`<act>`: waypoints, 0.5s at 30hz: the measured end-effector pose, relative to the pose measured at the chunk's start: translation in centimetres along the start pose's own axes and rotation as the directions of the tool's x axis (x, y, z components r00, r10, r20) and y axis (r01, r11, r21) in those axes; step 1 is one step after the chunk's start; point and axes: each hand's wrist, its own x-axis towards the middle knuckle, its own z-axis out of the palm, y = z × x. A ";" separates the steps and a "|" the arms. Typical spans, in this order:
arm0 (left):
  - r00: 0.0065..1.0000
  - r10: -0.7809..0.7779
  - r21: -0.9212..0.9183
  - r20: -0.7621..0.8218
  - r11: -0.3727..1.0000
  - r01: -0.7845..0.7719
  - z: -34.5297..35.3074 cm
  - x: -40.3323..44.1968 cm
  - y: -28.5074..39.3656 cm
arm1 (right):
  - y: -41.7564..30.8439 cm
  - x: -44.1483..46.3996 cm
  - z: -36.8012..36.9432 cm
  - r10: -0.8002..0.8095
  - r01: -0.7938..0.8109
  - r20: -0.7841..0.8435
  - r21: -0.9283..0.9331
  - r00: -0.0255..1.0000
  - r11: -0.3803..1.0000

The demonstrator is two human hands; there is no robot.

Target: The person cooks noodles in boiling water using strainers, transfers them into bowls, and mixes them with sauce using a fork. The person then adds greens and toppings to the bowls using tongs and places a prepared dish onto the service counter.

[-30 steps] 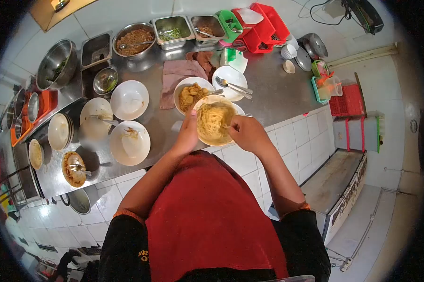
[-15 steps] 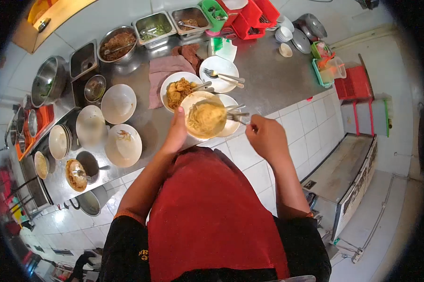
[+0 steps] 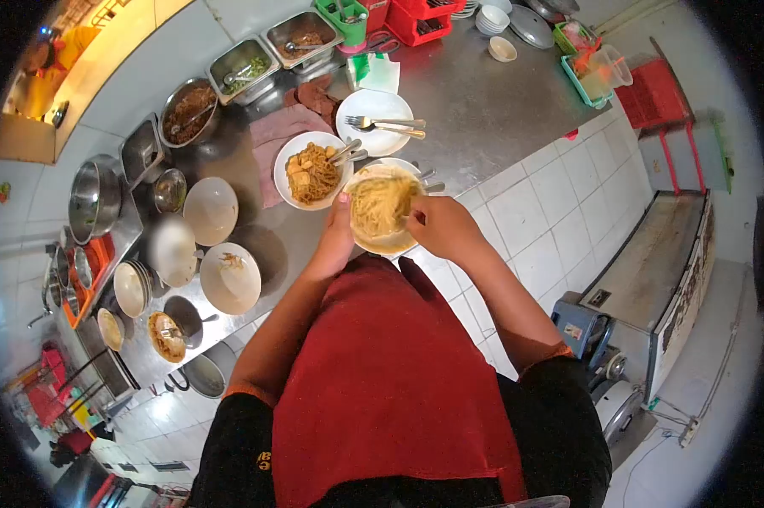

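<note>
The left hand (image 3: 338, 229) has its fingers clamped on the near-left side of the noodle bowl (image 3: 383, 245), thumb up at the rim, while the right hand (image 3: 444, 227) has its fingers curled together at the opposite rim; whatever they may pinch is hidden. The bowl sits between the two sets of fingers, its pale noodles (image 3: 377, 201) streaked with blur. The likeliest trouble seems to be a spill: a hard push from the right fingers could pivot the bowl about the left grip, the only clear hold on it, and tip strands over the rim. The table (image 3: 483, 144) ends close below the fingers, so anything slopped toward the wrists could miss it and land on the red apron (image 3: 386, 381) or the tiled floor (image 3: 538, 199). Just beyond the left thumb, a plate of browned noodles (image 3: 312, 176) stands close enough that a sideways slip might knock it or drop pale strands into it. Ahead of the right fingers, utensil handles (image 3: 433, 181) jut past the bowl's far rim and could be snagged by the knuckles. Whether the bowl is propped from below cannot be told; if not, a slick rim could slide out of the left fingers.
</note>
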 end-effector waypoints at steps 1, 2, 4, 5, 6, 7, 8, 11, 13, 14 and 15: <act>0.998 0.061 0.028 -0.002 0.998 -0.061 0.3 0.3 0.2 | -0.1 0.0 -0.6 -0.001 0.001 -0.009 0.010 1.000 1.000; 0.997 0.072 -0.020 -0.011 0.997 -0.072 0.1 0.3 0.4 | -0.1 -0.1 -1.3 0.003 -0.003 0.016 0.002 1.000 1.000; 0.997 0.073 0.076 -0.033 0.995 -0.070 -1.6 0.1 1.5 | 0.5 -1.0 -2.3 0.030 -0.030 0.005 0.032 1.000 0.999; 0.995 0.084 0.163 -0.055 0.984 -0.074 -1.7 -0.1 2.6 | 0.5 -1.0 -2.5 0.032 -0.033 0.005 0.041 0.999 0.999; 0.991 0.121 0.302 -0.064 0.948 -0.096 -1.5 -0.4 3.5 | 0.6 -0.9 -2.6 0.081 -0.081 -0.054 0.004 0.995 0.997; 0.991 0.115 0.311 -0.064 0.946 -0.090 -1.2 -0.4 3.6 | 0.8 -0.7 -2.6 0.129 -0.133 -0.114 -0.029 0.985 0.991; 0.971 0.238 0.498 -0.033 0.846 -0.191 -0.6 -0.2 3.6 | 2.1 0.2 -0.5 0.090 -0.094 -0.151 -0.025 0.984 0.995; 0.934 0.357 0.733 0.024 0.629 -0.260 1.4 -0.1 4.0 | 4.9 2.9 5.1 0.045 -0.060 0.048 0.385 0.998 0.921; 0.930 0.368 0.797 0.008 0.560 -0.229 2.4 -0.2 5.1 | 6.1 3.2 6.1 -0.021 0.023 -0.008 0.460 1.000 0.887; 0.944 0.329 0.806 -0.007 0.561 -0.190 2.8 -0.2 6.1 | 5.9 2.6 5.5 0.042 -0.037 0.001 0.474 0.999 0.880; 0.958 0.287 0.815 -0.022 0.561 -0.149 3.2 -0.3 6.6 | 5.7 1.9 5.0 0.106 -0.098 0.012 0.488 0.994 0.867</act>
